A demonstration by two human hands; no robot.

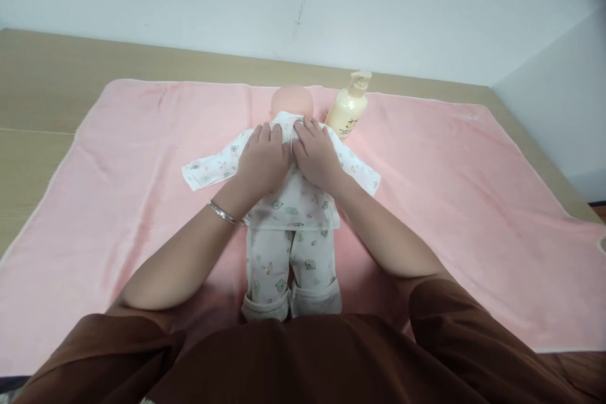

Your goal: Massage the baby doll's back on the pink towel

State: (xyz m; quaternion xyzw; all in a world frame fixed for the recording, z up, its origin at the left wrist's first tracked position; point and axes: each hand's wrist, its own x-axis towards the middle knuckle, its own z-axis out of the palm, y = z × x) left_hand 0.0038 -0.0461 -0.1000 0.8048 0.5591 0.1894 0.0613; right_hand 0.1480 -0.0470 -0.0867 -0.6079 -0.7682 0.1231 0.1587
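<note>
A baby doll lies stretched out, its bald head (pixel 292 101) pointing toward the wall. It wears a white long-sleeved shirt (pixel 291 205) with small green and orange prints, and matching trousers (pixel 312 259) with turned-up cuffs. Both sleeves spread out to the sides. My left hand (pixel 265 158) rests on the upper left of the shirt, fingers lying along the cloth. Beside it, my right hand (pixel 315 151) lies on the upper right, fingers stretched toward the collar. A narrow strip of shirt shows between my hands. The cloth under my palms is hidden.
Right of the doll's head stands a cream pump bottle (pixel 348 107), close to the shirt's sleeve. A pink blanket (pixel 440 202) spreads under everything on a wooden table (pixel 38 76). A white wall (pixel 189 6) rises behind the table.
</note>
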